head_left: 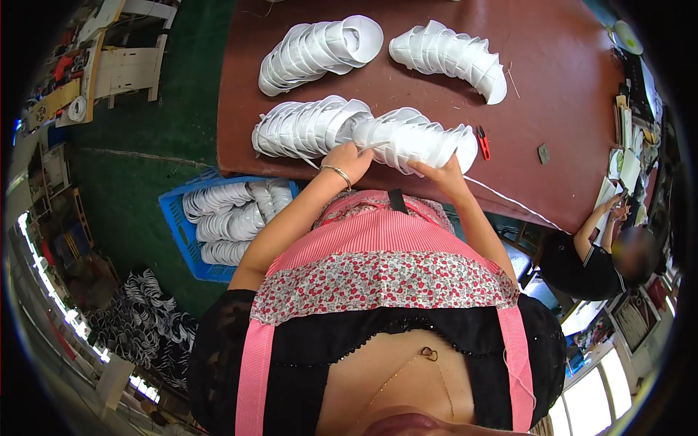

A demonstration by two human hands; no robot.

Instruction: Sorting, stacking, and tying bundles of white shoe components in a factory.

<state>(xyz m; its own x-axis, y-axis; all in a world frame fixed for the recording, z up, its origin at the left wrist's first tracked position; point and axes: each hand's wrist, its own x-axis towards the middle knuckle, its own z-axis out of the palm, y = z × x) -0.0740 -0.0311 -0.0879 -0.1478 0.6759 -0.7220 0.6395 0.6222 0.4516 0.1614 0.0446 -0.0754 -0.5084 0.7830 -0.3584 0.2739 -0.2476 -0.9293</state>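
A long row of nested white curved fabric pieces (298, 129) lies along the near edge of the table. At the middle of its near side is my left hand (347, 164), its fingers pinched on a thin white cord, whose ends show on either side. My right hand (445, 179) grips the right end of the row, thumb on the near side and the other fingers partly hidden behind the pieces. From that end a white cord (509, 199) runs right over the table edge.
Two more white stacks (320, 54) (449, 59) lie farther back on the reddish-brown table (552, 73). Red-handled thread snips (483, 143) and a small grey block (543, 153) sit right. A blue crate (190, 251) of white stacks stands left. Another person (582, 265) works at right.
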